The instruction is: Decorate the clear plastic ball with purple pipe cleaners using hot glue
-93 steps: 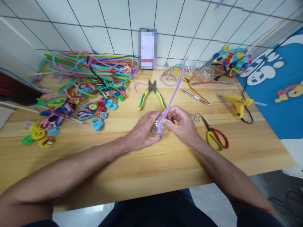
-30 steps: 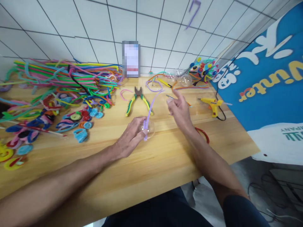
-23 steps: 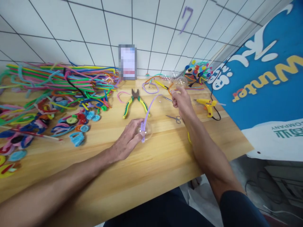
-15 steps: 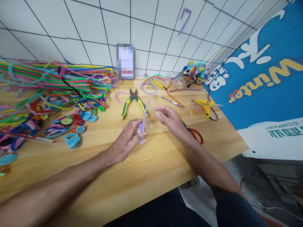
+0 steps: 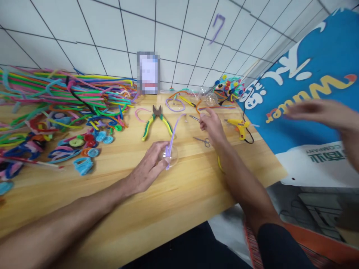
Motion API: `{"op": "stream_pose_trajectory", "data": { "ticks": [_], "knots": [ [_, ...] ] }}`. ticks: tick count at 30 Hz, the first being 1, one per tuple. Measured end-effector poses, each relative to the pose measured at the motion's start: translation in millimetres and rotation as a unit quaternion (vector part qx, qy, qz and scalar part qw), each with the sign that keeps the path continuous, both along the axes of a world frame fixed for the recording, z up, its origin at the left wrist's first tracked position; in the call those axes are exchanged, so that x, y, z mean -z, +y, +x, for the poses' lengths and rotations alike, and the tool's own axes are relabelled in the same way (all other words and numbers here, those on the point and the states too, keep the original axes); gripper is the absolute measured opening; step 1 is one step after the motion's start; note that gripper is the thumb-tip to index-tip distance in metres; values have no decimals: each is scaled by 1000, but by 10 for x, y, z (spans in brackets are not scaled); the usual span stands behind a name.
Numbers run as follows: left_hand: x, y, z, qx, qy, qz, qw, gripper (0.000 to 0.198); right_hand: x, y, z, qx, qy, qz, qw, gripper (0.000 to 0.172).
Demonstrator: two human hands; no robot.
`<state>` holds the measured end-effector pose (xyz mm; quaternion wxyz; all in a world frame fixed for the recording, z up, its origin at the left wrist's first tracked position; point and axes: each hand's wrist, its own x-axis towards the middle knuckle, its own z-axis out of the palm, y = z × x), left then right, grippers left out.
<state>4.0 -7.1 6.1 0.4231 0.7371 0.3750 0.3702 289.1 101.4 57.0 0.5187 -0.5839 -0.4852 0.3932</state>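
Note:
My left hand [image 5: 150,168] is closed on a clear plastic ball [image 5: 174,156] and purple pipe cleaners [image 5: 167,151] pressed against it; one long purple strand rises from the grip. My right hand [image 5: 211,125] has its fingers curled over a slim silver pen-like tool [image 5: 193,117], whose far end shows; whether the fingers grip it is hidden. Just below that hand lies a small pair of grey scissors [image 5: 202,141]. Pliers with green and yellow handles [image 5: 157,121] lie spread beyond my left hand.
Pipe cleaners [image 5: 92,87] and finished pieces [image 5: 84,164] cover the left side. At the back are a phone [image 5: 148,73] and clear balls [image 5: 211,99]. A yellow glue gun [image 5: 241,127] lies right. Another person's hand [image 5: 314,114] reaches in over the blue banner [image 5: 331,45].
My right hand has moved forward and right, and its fingers have curled. Grey scissors now show, while the red-handled scissors no longer do. Another person's hand has appeared. My left hand stays.

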Motion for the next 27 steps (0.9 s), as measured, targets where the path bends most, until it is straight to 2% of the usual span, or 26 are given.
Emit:
{"op": "stream_pose_trajectory", "data": {
  "ticks": [2, 4, 10, 13, 21, 27],
  "knots": [
    [7, 1, 5, -1, 0, 0, 1000, 44, -69, 184, 120, -4, 7, -21, 1000, 64],
    [17, 2, 9, -3, 3, -1, 1000, 44, -92, 209, 124, -23, 14, -28, 999, 63],
    [58, 7, 14, -3, -8, 10, 1000, 43, 94, -253, -185, -114, 8, -28, 993, 60],
    [45, 5, 13, -5, -11, 8, 1000, 42, 154, -427, -273, -130, -11, -10, 991, 58],
    [-40, -15, 33, -3, -1, 7, 1000, 45, 40, -783, -364, -199, -66, 19, 978, 52],
    [-25, 8, 39, 5, -14, 41, 999, 47, 126, -904, -460, -260, -152, 121, 946, 39]
  ]
}}
